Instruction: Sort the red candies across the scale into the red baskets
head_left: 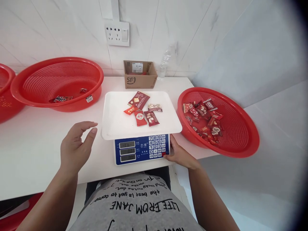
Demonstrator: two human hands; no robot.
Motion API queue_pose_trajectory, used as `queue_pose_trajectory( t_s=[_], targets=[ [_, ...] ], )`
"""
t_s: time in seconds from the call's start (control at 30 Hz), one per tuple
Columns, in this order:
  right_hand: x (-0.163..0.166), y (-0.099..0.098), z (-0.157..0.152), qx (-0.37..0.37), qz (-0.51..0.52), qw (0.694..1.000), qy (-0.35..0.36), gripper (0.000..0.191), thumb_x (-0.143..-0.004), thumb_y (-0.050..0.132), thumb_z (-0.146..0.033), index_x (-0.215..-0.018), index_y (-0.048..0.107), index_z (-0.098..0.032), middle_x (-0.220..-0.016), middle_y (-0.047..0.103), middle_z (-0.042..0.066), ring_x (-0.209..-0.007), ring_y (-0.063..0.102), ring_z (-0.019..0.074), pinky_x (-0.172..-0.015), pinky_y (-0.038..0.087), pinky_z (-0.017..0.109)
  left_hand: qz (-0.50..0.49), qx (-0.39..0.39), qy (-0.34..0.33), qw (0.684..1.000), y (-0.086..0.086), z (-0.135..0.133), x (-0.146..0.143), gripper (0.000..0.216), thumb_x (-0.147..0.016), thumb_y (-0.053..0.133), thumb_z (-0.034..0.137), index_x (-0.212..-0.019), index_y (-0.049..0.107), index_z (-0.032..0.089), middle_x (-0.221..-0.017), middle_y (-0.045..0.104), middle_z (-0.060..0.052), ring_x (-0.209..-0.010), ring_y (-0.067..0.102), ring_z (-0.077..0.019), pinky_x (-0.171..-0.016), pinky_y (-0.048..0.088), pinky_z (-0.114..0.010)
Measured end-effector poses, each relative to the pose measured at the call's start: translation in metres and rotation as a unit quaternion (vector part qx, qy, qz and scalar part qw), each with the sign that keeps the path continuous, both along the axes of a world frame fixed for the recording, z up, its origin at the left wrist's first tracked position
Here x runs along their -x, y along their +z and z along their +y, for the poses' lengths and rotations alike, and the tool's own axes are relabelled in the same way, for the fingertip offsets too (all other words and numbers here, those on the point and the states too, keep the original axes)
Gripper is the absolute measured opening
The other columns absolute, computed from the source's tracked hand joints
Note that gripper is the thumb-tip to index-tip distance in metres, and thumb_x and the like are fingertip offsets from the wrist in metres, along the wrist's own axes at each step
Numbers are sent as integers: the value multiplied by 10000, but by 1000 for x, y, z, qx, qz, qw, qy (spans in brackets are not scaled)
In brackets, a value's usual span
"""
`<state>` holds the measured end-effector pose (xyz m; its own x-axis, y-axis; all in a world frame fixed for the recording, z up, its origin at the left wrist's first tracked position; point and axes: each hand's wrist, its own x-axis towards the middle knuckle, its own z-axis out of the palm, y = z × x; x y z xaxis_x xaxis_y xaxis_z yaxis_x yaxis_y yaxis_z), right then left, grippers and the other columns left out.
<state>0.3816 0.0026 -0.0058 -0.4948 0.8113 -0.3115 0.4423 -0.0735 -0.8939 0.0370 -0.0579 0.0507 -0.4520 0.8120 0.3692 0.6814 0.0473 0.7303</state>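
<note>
A blue digital scale (134,150) with a white weighing tray (113,118) stands at the table's front edge. Several red snack packets (142,110) lie on the tray. My left hand (75,146) hovers left of the tray, fingers apart and holding nothing. My right hand (179,154) rests against the scale's right front corner, its thumb on the keypad's bottom right key; its fingers are curled under and mostly hidden.
A red mesh basket (240,141) with several red snack packets overhangs the table's right edge. Another red basket (57,83) at the left holds a few packets, with a third at the far left (6,96). A cardboard box (140,74) and a clear bottle (165,64) stand by the wall.
</note>
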Motion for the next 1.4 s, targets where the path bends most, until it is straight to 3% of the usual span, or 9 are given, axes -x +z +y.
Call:
queue_pose_trajectory(
  t_s=[0.27,0.73,0.93,1.4],
  targets=[
    [4,2,0,-9,64,998,-18,862,-795,629,-250,-1479,107,-304,-1453,396,50,-1318,390,238,-1108,293,452,-8,3,4,1000,1,0,-1,202,-834,569,404,-962,648,269,-1010,676,-8,-948,627,-192,-782,454,-323],
    [15,4,3,13,56,994,-95,575,-728,626,-177,-1237,377,-272,-1301,526,61,-1141,542,229,-984,441,441,-14,3,-1,1000,-1,3,0,200,-832,565,414,-960,646,284,-1014,670,-5,-970,624,-200,-798,456,-340],
    [18,8,4,11,45,994,-97,579,-706,614,-174,-1229,383,-265,-1293,536,63,-1126,552,237,-982,443,445,-8,3,-12,1000,-3,5,0,190,-844,561,391,-966,641,270,-1011,672,-11,-957,625,-196,-816,470,-348],
    [14,-2,5,-1,27,995,-95,580,-721,634,-207,-1242,386,-267,-1179,596,62,-1133,553,256,-1006,419,479,-12,-14,-39,999,-3,6,1,159,-861,558,328,-982,637,262,-1021,656,-26,-996,608,-188,-908,474,-362]
  ],
)
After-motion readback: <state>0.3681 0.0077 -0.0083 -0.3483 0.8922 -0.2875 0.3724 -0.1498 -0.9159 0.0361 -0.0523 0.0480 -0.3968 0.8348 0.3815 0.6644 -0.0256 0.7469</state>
